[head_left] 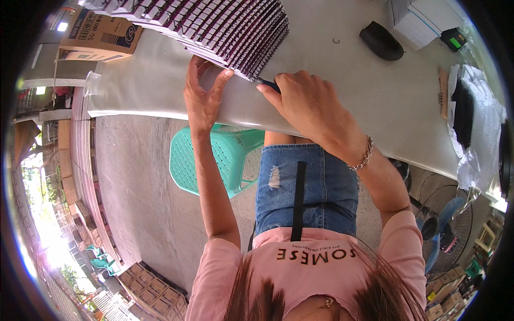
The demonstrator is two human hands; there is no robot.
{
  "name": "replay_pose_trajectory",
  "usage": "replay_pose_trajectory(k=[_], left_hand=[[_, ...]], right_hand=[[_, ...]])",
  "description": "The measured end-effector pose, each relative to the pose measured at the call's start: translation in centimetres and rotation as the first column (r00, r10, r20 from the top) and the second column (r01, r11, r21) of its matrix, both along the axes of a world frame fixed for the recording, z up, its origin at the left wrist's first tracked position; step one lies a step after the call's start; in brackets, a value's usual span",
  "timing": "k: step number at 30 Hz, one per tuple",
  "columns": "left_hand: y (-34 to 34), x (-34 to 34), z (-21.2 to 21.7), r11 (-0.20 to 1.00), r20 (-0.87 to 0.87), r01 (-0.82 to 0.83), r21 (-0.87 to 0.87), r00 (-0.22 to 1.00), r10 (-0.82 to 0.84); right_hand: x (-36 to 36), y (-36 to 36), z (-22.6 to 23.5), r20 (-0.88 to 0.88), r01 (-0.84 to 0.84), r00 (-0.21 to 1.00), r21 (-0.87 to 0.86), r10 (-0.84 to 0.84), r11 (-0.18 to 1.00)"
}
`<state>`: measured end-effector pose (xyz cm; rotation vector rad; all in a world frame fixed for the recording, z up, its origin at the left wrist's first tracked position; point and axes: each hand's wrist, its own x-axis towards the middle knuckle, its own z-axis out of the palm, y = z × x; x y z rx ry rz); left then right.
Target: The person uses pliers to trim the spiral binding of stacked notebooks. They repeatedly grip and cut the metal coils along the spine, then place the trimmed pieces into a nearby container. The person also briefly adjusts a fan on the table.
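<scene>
- A big stack of notebooks (214, 27) lies on the grey worktop (348, 80), near its front edge. The covers look dark purple with white bits. Each book has a dark wire coil along one side, and the coils line up in rows like steps.
- The left hand (202, 96) rests on the near edge of the stack. Its fingers (222, 80) are spread out and press on the bottom book. They do not close around anything.
- The right hand (308, 101) is curled up tight by the corner of the stack. Its fingers hold a small dark blue tool (269, 84), and only the tip shows, right by the coils.
- A brown cardboard box (99, 35) sits at the far left of the worktop. It has a blue and white label on its side.
- A pile of white sheets (417, 21) lies at the far right, with a small dark thing with a green patch (454, 40) beside it.
- A black oval thing (381, 41) lies near that pile.
- A green plastic chair (214, 160) stands under the worktop.
</scene>
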<state>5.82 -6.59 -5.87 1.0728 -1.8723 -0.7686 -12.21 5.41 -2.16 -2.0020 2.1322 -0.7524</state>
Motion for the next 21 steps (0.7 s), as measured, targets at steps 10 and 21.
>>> replay_pose_trajectory(k=[10,21], left_hand=[[-0.2,0.1,0.1,0.999,0.010,0.019,-0.027,1.000,-0.018],[0.0,0.0,-0.1,0.999,0.011,0.007,-0.046,1.000,-0.007]], right_hand=[[-0.8,-0.9,0.8,0.065,-0.045,0.997,0.067,0.041,0.997],[-0.6,1.3,-1.9,-0.151,-0.019,0.988,-0.212,-0.013,0.977]])
